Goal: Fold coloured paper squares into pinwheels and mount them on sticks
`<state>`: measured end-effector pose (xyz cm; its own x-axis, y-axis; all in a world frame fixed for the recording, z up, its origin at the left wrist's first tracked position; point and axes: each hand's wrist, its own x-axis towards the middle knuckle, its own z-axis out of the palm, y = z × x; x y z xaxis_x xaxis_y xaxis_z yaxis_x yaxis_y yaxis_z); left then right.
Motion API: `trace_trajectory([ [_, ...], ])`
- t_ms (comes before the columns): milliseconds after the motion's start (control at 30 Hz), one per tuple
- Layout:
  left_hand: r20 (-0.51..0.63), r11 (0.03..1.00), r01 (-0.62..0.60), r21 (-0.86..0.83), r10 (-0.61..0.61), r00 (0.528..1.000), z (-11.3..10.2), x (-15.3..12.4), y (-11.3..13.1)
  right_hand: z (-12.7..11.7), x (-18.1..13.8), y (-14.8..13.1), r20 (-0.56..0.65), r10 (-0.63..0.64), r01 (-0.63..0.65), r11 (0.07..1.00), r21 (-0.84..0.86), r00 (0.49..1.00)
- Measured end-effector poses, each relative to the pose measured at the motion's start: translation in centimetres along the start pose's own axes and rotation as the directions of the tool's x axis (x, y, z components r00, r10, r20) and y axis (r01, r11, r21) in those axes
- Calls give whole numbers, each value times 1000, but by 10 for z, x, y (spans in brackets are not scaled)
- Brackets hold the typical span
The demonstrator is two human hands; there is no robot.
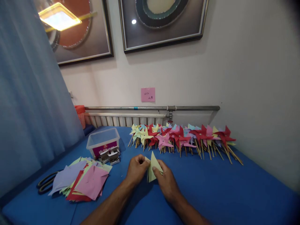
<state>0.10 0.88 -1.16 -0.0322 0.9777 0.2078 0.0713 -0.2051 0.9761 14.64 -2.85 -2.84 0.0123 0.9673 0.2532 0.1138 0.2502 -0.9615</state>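
A pale yellow paper sheet (153, 168), partly folded with one pointed corner upward, is held above the blue table between both hands. My left hand (137, 169) pinches its left edge between thumb and fingers. On the other side my right hand (166, 179) grips the paper, thumb in front and fingers behind. Beyond the hands lie several finished paper pinwheels (179, 137) on wooden sticks, in red, pink, yellow, blue and purple. To the left is a loose pile of coloured paper squares (92, 182).
Black-handled scissors (45, 182) lie partly under the paper pile. A clear plastic tub (103, 139) stands behind small open boxes (114, 156) of metal pins. A blue curtain (30, 93) hangs at left; a metal pipe (197, 108) runs along the wall behind the table (211, 193).
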Motion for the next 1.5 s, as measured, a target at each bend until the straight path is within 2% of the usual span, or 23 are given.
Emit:
trace_trajectory([
  [100, 5, 993, 78, -87, -78, 997, 1, 3, -3, -3, 7, 10, -32, 111, -103, 979, 176, 993],
  [167, -2, 988, 111, -112, -112, 994, 1, 4, -4, -4, 10, 15, -62, 146, -123, 953, 276, 987],
  [300, -67, 995, 77, -68, -82, 994, -1, 4, -5, 0, 8, 18, -99, 169, -115, 907, 404, 981],
  [433, -107, 1000, -1, 16, 3, 994, -1, 0, -4, 5, 3, 19, -95, 170, -123, 919, 375, 981],
  [567, -61, 999, -20, 44, 23, 998, 1, -4, -1, 4, 1, 18, -81, 164, -133, 947, 293, 983],
  [833, -22, 994, 109, -31, -110, 994, 2, 0, 1, -3, 4, 21, -110, 207, -157, 923, 351, 972],
  [900, -52, 998, 63, 27, -62, 997, 0, -1, 2, -3, 4, 22, -115, 213, -162, 925, 344, 970],
  [1033, -133, 966, -78, 248, 114, 985, -4, -7, 8, 1, 1, 20, -91, 222, -166, 895, 414, 971],
  [1133, -187, 940, -89, 329, 157, 970, -6, -8, 12, 5, -3, 18, -60, 177, -139, 907, 398, 982],
  [1233, -199, 947, -91, 309, 158, 967, -6, -9, 11, 8, -5, 14, -32, 99, -83, 944, 321, 995],
  [1333, -162, 966, -96, 241, 138, 977, -2, -11, 6, 9, -5, 11, 50, 53, -66, 954, 294, 997],
  [1400, -120, 977, -87, 196, 112, 986, 1, -12, 4, 9, -4, 12, 107, 50, -82, 945, 316, 993],
  [1500, -68, 991, -47, 122, 56, 996, 4, -11, 1, 10, -2, 17, 118, 75, -113, 925, 363, 990],
])
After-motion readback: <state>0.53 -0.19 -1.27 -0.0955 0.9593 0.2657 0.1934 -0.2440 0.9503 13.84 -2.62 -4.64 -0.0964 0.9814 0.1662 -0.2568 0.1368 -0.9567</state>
